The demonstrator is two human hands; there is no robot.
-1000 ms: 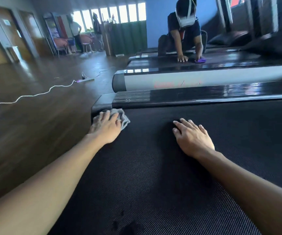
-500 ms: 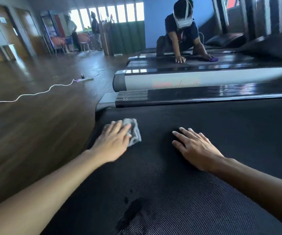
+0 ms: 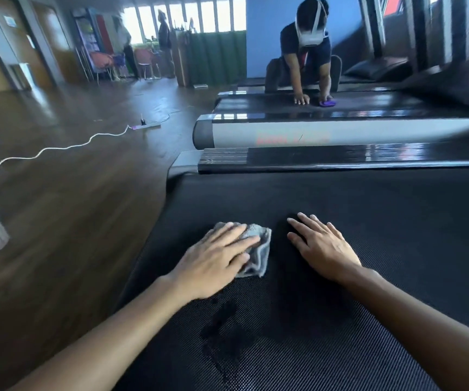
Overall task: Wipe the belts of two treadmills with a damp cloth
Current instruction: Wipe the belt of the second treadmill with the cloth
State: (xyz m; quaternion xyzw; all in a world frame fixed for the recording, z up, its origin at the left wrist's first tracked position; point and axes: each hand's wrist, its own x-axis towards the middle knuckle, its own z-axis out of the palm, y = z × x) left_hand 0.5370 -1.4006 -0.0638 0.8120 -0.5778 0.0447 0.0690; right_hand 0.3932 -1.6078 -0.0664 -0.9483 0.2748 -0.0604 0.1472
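My left hand (image 3: 216, 263) lies flat on the grey cloth (image 3: 256, 249), fingers spread, pressing it to the belt (image 3: 369, 210) rather than gripping. The cloth sits at about 9 o'clock from my right hand (image 3: 323, 246), which rests open-palmed on the belt, holding nothing. I judge the cloth soft, light and limp: it will bunch, so I'd press through its middle. A wet patch (image 3: 222, 328) lies at 6 o'clock of the cloth.

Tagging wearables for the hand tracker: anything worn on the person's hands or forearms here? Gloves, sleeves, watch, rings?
Nothing worn that shows. The left hand and right hand are bare, with no gloves, rings or watch visible. Both forearms are uncovered up to the bottom edge of the picture, so no sleeves come into view. No markings or straps either.
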